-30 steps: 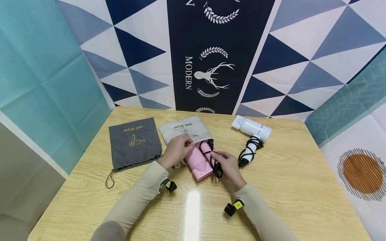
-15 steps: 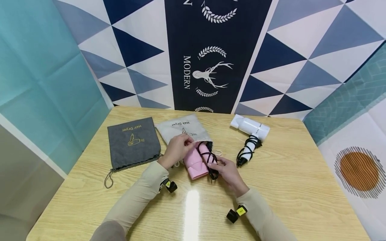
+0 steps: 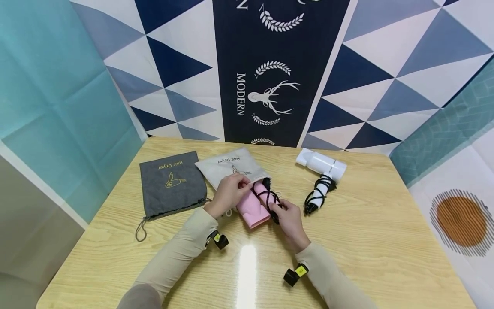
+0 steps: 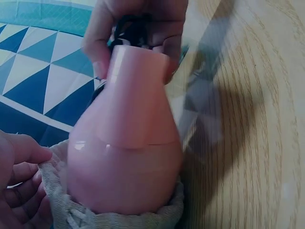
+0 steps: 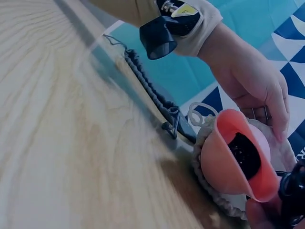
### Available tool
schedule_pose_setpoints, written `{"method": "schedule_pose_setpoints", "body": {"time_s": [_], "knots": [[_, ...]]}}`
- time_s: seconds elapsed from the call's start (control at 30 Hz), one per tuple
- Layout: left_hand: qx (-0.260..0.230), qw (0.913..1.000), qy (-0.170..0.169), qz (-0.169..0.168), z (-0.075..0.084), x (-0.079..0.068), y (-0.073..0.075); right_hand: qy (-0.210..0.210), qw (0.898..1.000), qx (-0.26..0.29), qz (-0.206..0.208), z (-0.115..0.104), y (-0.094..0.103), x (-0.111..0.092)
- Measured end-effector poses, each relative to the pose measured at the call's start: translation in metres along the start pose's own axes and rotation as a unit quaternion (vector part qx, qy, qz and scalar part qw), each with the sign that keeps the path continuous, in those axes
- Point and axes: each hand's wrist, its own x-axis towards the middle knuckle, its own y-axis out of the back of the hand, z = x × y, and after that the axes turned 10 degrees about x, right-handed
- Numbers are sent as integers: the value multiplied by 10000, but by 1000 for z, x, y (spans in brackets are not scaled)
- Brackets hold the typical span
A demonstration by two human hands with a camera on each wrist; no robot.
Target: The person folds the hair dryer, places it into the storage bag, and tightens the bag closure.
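A pink hair dryer (image 3: 251,209) lies partly inside a light grey drawstring bag (image 3: 231,162), its nozzle pointing out toward the person. My left hand (image 3: 228,192) pinches the rim of the bag's mouth between thumb and fingers; the left wrist view shows this rim (image 4: 52,176) gathered around the dryer's body (image 4: 124,176). With my right hand (image 3: 289,219) I grip the dryer's folded handle and the black cord (image 3: 275,201) wound around it. In the right wrist view the open nozzle (image 5: 243,152) faces the camera, and the right fingertips sit beside it.
To the left a dark grey drawstring bag (image 3: 173,184) lies flat, its cord loop (image 3: 141,231) trailing toward the front. A white hair dryer (image 3: 323,165) with its black cord wrapped round the handle rests at the back right of the wooden table (image 3: 386,240). Patterned cloth (image 3: 266,86) stands behind.
The pink hair dryer has shifted slightly deeper into the light bag. My right hand has moved a little along the handle and cord, while the left hand keeps its pinch on the rim.
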Motion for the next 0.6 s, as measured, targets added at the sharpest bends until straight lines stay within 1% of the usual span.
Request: {"method": "schedule_pose_setpoints", "body": {"time_s": [0.23, 0.33, 0.47, 0.6], "knots": [[-268, 9993, -201, -193, 3, -2, -2, 101, 9990, -15, 426, -4, -6, 5], [-310, 9990, -231, -204, 3, -1, -2, 211, 9983, 38, 548, -5, -12, 7], [-307, 9992, -215, -145, 4, 1, -1, 269, 9968, 418, 627, -2, -22, 11], [-264, 9992, -192, -210, 4, 2, -3, 243, 9926, 924, 745, 3, -36, 12]]}}
